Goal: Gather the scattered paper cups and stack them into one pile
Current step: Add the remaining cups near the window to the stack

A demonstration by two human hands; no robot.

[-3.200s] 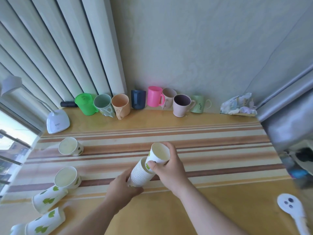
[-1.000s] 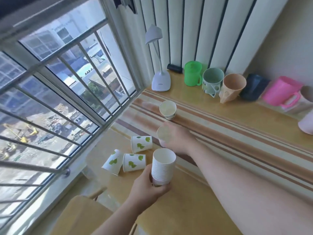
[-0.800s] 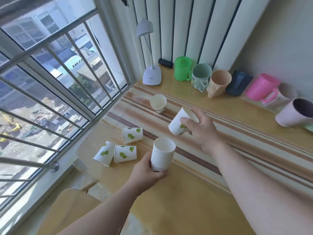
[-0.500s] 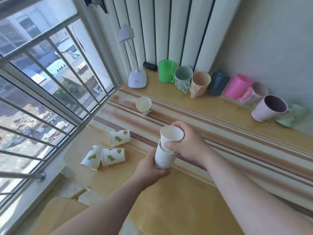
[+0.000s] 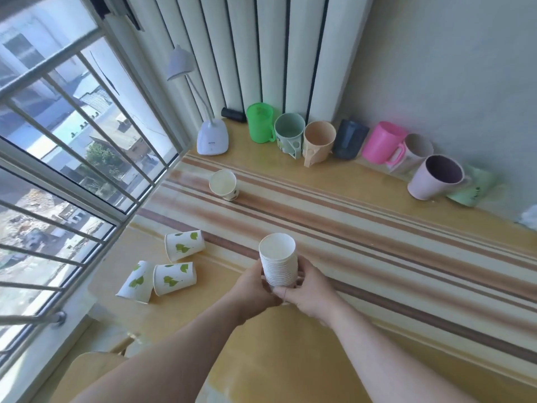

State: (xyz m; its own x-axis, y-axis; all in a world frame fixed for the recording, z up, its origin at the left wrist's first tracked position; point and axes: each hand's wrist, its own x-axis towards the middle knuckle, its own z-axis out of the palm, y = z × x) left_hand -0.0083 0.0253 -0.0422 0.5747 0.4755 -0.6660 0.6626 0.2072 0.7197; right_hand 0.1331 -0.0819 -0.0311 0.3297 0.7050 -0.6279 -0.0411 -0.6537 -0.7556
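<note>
A stack of white paper cups (image 5: pixel 278 264) stands upright in the middle of the striped table. My left hand (image 5: pixel 254 287) grips its base from the left and my right hand (image 5: pixel 309 289) grips it from the right. One paper cup (image 5: pixel 224 185) stands upright further back on the stripes. Three leaf-printed paper cups lie on their sides at the left: one (image 5: pixel 183 245) nearest the stack, another (image 5: pixel 174 278) in front of it, and a third (image 5: pixel 136 282) by the table's left edge.
A row of coloured plastic mugs (image 5: pixel 318 141) lines the back wall. A white desk lamp (image 5: pixel 211 138) stands at the back left corner. A barred window (image 5: pixel 72 158) runs along the left side. A wooden chair back (image 5: pixel 96 363) sits below the table.
My right hand picked up a standing cup from the stripes, set it into the stack and slid down to the stack's base. The view also swung left toward the window.
</note>
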